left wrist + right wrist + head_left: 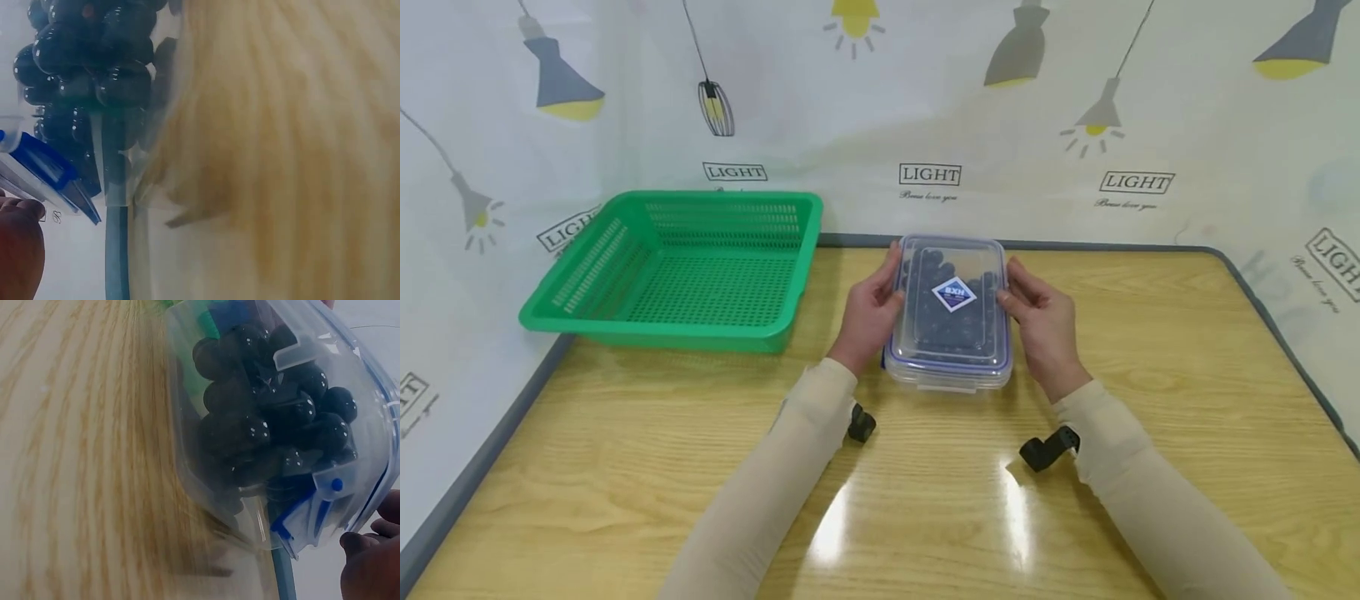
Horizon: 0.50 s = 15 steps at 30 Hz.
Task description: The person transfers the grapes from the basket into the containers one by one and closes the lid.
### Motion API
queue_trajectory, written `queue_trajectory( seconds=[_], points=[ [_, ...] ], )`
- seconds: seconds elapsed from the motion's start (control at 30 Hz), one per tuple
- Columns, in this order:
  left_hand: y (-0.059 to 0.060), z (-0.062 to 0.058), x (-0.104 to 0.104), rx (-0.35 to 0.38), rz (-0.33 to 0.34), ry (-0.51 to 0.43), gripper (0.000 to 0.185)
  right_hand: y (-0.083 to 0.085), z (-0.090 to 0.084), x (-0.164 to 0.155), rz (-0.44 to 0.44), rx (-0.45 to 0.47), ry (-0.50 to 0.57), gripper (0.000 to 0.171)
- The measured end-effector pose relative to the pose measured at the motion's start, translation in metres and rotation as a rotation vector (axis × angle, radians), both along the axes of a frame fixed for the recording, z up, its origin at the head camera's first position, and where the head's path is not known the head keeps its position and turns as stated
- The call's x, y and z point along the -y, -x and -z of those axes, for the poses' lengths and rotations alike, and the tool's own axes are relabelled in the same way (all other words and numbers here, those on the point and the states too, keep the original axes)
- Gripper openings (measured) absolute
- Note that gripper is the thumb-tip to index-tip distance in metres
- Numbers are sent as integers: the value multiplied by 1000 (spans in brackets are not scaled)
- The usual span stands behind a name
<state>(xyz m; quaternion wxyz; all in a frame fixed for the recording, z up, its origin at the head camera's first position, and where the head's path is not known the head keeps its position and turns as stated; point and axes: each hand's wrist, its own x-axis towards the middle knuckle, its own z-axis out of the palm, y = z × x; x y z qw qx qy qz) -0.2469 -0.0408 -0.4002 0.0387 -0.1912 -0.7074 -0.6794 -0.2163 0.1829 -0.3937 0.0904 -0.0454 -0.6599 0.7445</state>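
A clear plastic food container (pixel 955 342) with a lid stands between both hands in the head view. Through its walls show many dark, round, glossy grapes (pixel 250 431). A blue and white diamond label (pixel 953 294) is on the lid. My left hand (pixel 870 321) grips the container's left side, thumb at the lid edge. On the opposite side my right hand (pixel 1043 329) holds it near the far corner, thumb against the lid rim. A blue-edged latch (pixel 47 162) sticks outward beside the left fingers; another latch (pixel 306 519) is angled out near the right fingertips.
Left of the container is a green plastic basket (pixel 790 321) with slotted walls, standing at the table's back left. The wooden table (pixel 1157 333) has a grey edge strip. Behind it hangs a white backdrop (pixel 850 125) printed with lamps.
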Motion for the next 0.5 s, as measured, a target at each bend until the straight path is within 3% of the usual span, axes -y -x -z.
queue_trajectory(
  seconds=[0.3,0.5],
  points=[
    [0,3,0,150,-36,6,56,-1,3,-5,-78,116,-158,48],
    [-3,0,1,216,-57,62,57,-2,1,-7,-96,146,-179,48]
  ],
)
